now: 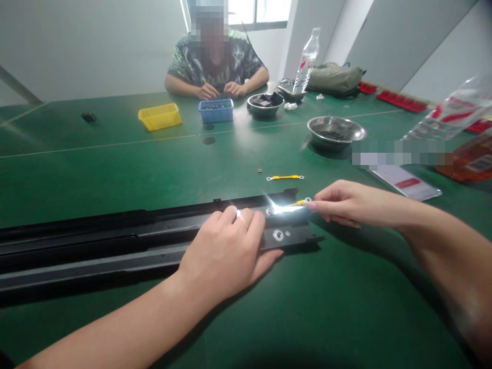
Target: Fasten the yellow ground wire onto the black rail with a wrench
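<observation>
A long black metal rail (149, 225) lies across the table from the left. My left hand (226, 246) is closed over its right part, fingers across the top and thumb along the near side. Between thumb and fingertips, my right hand (342, 202) pinches one end of a short yellow wire with ring terminals (300, 203). That wire runs over the rail's right end, and bright glare hides part of it. In the rail's end plate I see a round silver hole (278, 235). Behind the rail lie a second yellow wire (285, 177) and a small brass ring (260, 170).
Across the green table (115, 174) a co-worker (215, 66) sits with both hands near a blue bin (216, 111). A yellow bin (160, 117), metal bowls (336, 133), a phone (407, 183) and plastic bottles (307, 61) stand or lie around.
</observation>
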Tool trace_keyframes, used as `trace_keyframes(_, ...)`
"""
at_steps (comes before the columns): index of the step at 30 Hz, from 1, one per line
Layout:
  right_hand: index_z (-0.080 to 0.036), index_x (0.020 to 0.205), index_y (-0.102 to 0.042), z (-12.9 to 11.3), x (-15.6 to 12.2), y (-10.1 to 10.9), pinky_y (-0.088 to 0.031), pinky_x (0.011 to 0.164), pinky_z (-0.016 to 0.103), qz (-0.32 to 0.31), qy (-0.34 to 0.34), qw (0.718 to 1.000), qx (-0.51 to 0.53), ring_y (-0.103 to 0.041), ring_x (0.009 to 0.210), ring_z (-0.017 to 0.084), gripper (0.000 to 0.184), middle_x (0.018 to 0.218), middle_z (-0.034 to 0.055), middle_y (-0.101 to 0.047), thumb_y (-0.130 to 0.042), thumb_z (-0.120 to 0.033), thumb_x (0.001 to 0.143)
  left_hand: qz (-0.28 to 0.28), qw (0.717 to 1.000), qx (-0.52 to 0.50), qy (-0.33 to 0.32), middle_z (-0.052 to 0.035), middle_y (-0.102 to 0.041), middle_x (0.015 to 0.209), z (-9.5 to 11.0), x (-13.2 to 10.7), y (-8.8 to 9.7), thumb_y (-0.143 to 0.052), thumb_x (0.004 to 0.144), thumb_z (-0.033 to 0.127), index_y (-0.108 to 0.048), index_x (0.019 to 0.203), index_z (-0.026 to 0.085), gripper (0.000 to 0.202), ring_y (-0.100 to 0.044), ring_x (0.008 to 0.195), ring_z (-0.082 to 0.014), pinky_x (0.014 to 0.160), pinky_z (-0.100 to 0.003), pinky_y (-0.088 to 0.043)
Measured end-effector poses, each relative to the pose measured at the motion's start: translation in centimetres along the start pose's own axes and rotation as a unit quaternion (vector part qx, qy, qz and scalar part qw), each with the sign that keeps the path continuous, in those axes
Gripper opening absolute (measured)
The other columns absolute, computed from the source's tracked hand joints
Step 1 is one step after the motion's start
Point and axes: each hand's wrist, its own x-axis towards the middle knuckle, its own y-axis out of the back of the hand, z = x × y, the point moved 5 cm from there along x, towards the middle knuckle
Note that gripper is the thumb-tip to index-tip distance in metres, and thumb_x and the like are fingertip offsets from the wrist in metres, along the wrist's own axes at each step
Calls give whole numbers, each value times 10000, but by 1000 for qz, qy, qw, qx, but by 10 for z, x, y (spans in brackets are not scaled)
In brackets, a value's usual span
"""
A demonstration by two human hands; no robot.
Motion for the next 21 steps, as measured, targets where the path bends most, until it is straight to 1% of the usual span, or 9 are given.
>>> trace_keyframes(4, -194, 638, -581, 1, -3, 3, -294, 442, 269, 3, -9, 1000, -11, -415, 428, 113, 538, 473, -27, -470, -600, -647, 929, -3, 1000, -1, 1, -97, -607, 988, 0, -1, -1, -370, 1008, 619, -556, 1112, 183, 485, -535, 904, -307, 777, -470, -465)
trace_keyframes(10, -175, 675, -597, 3, -6, 4, -298, 447, 270, -6, 0, 1000, -12, -428, 432, 109, 562, 482, -15, -485, -565, -664, 950, 0, 1000, 5, 1, -101, -611, 988, 2, -1, -1, -351, 1010, 624, -557, 1127, 183, 500, -540, 900, -308, 777, -468, -468)
trace_keyframes(12, -176, 667, -591, 5, -5, 5, -287, 441, 266, 7, -5, 1000, -3, -417, 434, 106, 562, 481, -18, -471, -581, -669, 938, -2, 1000, 8, 1, -100, -611, 982, 2, 0, -1, -351, 1009, 626, -556, 1130, 183, 503, -542, 896, -308, 772, -464, -469)
trace_keyframes(14, -184, 655, -575, 6, -3, 8, -245, 422, 258, 50, -16, 998, 23, -374, 428, 94, 560, 485, -33, -431, -615, -681, 910, -4, 1000, 9, 3, -102, -611, 975, 1, 0, -1, -346, 1010, 626, -556, 1126, 184, 503, -544, 899, -311, 775, -466, -470)
trace_keyframes(17, -196, 675, -581, 4, -1, 15, -198, 419, 258, 150, -8, 987, 58, -330, 426, 86, 548, 496, -41, -411, -635, -697, 890, -6, 1000, 11, 4, -107, -611, 964, 1, 0, -1, -342, 1010, 629, -556, 1114, 185, 504, -547, 902, -313, 784, -467, -469)
trace_keyframes(19, -204, 672, -576, 1, -2, 18, -216, 434, 270, 204, 16, 976, 69, -350, 435, 94, 546, 495, -28, -440, -611, -693, 912, -6, 1000, 11, 4, -106, -609, 953, 1, 0, -1, -348, 1008, 631, -556, 1103, 187, 499, -548, 897, -312, 783, -464, -467)
trace_keyframes(21, -213, 647, -548, -2, -2, 19, -238, 449, 282, 235, 43, 967, 84, -366, 446, 103, 554, 493, -20, -447, -585, -685, 935, -5, 1000, 13, 3, -107, -609, 948, 1, 0, -2, -351, 1006, 632, -556, 1099, 188, 498, -549, 895, -311, 778, -459, -465)
